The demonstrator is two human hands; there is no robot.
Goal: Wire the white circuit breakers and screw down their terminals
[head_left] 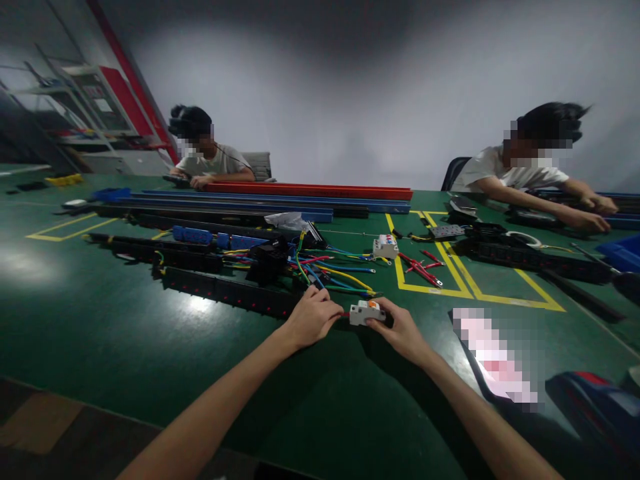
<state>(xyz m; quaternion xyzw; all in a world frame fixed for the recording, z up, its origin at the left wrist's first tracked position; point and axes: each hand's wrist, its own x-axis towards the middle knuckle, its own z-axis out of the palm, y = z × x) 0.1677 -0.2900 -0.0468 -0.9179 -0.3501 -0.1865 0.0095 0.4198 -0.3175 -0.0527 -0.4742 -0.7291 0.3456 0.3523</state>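
Observation:
In front of me my right hand point(400, 327) grips a white circuit breaker point(361, 314) with an orange switch lever, held just over the green table. My left hand point(314, 316) pinches a short red wire point(345, 314) whose end meets the breaker's left side; whether it sits inside the terminal I cannot tell. Behind my left hand runs a long black power strip point(225, 291). Loose yellow, green and blue wires point(345, 275) with metal lugs fan out past it. Farther back stand more white breakers point(385, 247), beside a pile of red wires point(421, 267).
Blue and red metal profiles point(310, 190) lie across the back. Two people, one at far left point(215, 160) and one at far right point(520, 167), work across the table. A pixelated flat object point(495, 360) and a dark blue-and-red tool point(595, 407) lie at right. Yellow tape point(435, 291) marks the tabletop.

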